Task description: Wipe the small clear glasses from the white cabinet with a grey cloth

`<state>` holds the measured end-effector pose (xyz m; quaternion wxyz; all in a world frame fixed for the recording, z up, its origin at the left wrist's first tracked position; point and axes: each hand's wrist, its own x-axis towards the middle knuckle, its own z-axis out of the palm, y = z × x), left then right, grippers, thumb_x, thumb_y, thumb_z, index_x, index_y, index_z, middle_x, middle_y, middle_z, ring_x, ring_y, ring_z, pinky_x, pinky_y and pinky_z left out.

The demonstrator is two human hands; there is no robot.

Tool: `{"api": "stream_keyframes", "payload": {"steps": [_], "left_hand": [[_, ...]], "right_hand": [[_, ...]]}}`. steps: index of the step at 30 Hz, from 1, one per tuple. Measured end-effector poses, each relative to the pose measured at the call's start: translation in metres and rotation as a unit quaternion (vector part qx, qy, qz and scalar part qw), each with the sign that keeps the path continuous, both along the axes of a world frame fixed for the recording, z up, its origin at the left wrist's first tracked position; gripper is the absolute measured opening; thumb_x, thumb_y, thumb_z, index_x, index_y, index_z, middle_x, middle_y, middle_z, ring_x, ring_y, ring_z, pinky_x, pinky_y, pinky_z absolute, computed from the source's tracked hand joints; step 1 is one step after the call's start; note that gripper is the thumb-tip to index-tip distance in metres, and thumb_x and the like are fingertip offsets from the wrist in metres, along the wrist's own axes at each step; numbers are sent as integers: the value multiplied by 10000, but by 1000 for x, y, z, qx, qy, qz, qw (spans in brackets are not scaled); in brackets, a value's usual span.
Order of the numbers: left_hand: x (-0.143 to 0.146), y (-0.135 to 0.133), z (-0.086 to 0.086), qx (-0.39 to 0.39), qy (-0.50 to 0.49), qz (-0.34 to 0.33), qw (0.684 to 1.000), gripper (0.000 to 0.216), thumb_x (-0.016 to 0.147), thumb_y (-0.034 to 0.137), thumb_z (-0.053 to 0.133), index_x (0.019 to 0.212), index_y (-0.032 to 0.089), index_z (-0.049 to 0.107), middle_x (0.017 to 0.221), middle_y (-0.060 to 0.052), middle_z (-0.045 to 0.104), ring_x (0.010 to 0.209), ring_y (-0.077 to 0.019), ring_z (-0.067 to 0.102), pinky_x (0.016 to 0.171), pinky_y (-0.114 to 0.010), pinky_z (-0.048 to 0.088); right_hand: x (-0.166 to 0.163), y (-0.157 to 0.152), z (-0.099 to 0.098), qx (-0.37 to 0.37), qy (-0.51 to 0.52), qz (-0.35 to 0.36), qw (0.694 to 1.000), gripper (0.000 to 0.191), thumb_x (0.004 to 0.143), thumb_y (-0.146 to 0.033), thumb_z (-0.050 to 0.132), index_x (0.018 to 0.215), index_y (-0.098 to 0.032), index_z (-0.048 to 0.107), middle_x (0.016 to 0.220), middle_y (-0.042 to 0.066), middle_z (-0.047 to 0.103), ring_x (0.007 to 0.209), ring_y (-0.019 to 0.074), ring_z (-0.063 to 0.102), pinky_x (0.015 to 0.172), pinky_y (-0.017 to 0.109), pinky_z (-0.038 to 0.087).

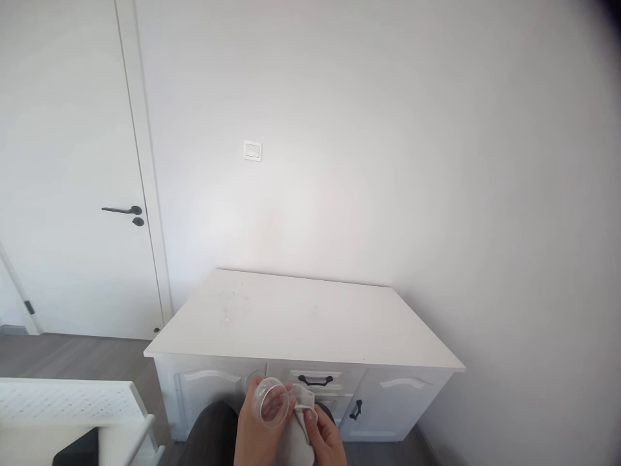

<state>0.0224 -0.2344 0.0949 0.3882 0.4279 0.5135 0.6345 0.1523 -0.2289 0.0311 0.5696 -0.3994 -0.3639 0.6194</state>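
Fingers of the left hand [257,421] are curling round a clear glass [272,402], low before the white cabinet [301,320]. The right hand [326,435] is pinching a soft cloth [298,440] against it. Slippery, fragile; gripping the wall looks safest.

The white cabinet's top [301,320] lies bare and open to reach from the front. A wall [388,162] closes off its back and right; a door [63,194] stands left.

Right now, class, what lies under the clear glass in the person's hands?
A pale cloth lies beneath the clear glass, gripped by the right hand. The left hand holds the glass. The cloth hides the palm beneath.
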Motion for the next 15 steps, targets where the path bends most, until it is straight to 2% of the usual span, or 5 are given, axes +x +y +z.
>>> {"api": "stream_keyframes", "payload": {"steps": [4,6,9,11,15], "left_hand": [[-6,2,-7,-15,77,-32,996,363,677,473,804,863,232,607,931,-82,770,841,-286,748,753,-376,607],[-4,1,-10,-30,98,-36,994,369,678,482,797,871,227,612,915,-75,760,855,-285,743,767,-368,597],[5,-1,-15,-36,72,-34,996,384,679,496,793,847,222,584,842,-55,745,856,-281,742,759,-337,581],[7,-1,-17,-41,61,-35,997,377,691,495,785,832,225,561,808,-38,736,849,-273,743,745,-318,571],[-2,1,-17,-51,84,-47,994,351,744,489,756,827,234,530,734,3,704,737,-231,717,703,-294,548]], "right_hand": [[6,1,2,-15,-14,-61,998,471,664,-640,834,724,-227,615,602,-49,496,538,119,420,536,234,373],[5,1,4,-22,31,-66,997,476,657,-611,853,733,-225,587,645,-46,515,577,117,445,557,220,388],[-1,-1,6,-28,84,-63,994,484,657,-606,854,793,-223,592,708,-29,568,634,130,502,590,222,422],[-3,-2,8,-13,52,-73,996,496,672,-636,829,808,-211,613,749,-9,596,684,148,533,625,237,448],[4,-3,10,66,-104,-101,987,465,760,-650,743,773,-201,622,717,-10,566,690,159,511,642,247,449]]}}
